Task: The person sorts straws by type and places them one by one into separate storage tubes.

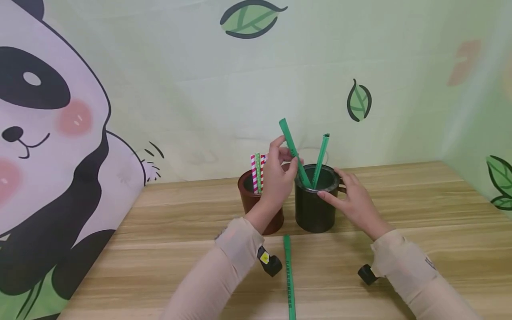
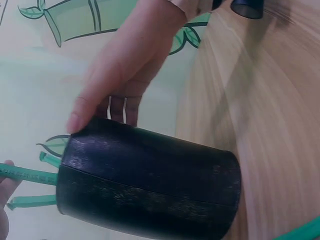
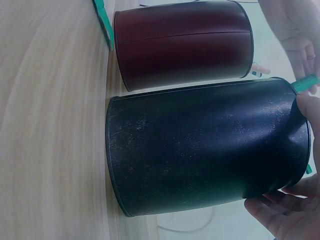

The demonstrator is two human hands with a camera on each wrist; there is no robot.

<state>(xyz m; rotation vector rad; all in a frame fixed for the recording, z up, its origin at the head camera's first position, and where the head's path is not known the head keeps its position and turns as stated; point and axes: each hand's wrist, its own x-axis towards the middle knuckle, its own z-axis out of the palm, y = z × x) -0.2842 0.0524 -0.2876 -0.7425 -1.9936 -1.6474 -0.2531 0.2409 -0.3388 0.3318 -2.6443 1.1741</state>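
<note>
My left hand [image 1: 280, 171] pinches a green stick with dark print [image 1: 294, 151], whose lower end is inside the black pen holder [image 1: 315, 209]. Another green stick [image 1: 321, 160] leans to the right in that holder. In the left wrist view, three green ends stick out of it, one of them a lower stick [image 2: 32, 201]. My right hand [image 1: 356, 200] grips the holder's rim, thumb at the front and fingers around the far side. A third green stick [image 1: 290, 280] lies on the table in front.
Left of the black holder stands a dark red pen holder [image 3: 185, 45], partly behind my left forearm. It holds several patterned paper straws [image 1: 258, 173]. The wooden table [image 1: 180, 231] meets a pale green backdrop [image 1: 192, 111] printed with leaves and a panda.
</note>
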